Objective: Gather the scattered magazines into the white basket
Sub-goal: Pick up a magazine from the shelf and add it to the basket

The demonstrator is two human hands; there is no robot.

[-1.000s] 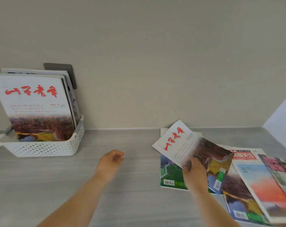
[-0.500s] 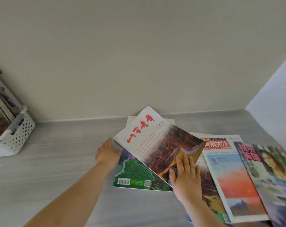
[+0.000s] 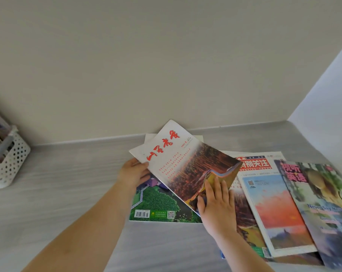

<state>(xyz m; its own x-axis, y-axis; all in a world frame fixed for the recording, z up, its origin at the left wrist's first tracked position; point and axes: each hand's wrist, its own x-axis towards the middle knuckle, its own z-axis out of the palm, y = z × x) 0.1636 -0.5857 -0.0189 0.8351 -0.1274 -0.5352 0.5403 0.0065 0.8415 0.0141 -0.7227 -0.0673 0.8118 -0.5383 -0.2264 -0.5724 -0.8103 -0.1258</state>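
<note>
Grip: left hand (image 3: 134, 173) and right hand (image 3: 217, 207) hold magazine (image 3: 186, 165); basket (image 3: 11, 160) cropped.

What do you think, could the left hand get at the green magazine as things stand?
Probably not yet: the left hand holds the white magazine, which partly covers the green magazine.

Both bare forearms reach forward from the bottom of the view, converging. The left hand (image 3: 134, 173) grips the left edge of a magazine (image 3: 186, 165), thumb on the cover and fingers hidden beneath. The right hand (image 3: 217, 207) pinches its near corner, fingers (image 3: 218, 186) stretched flat on top and thumb tucked at the edge.
</note>
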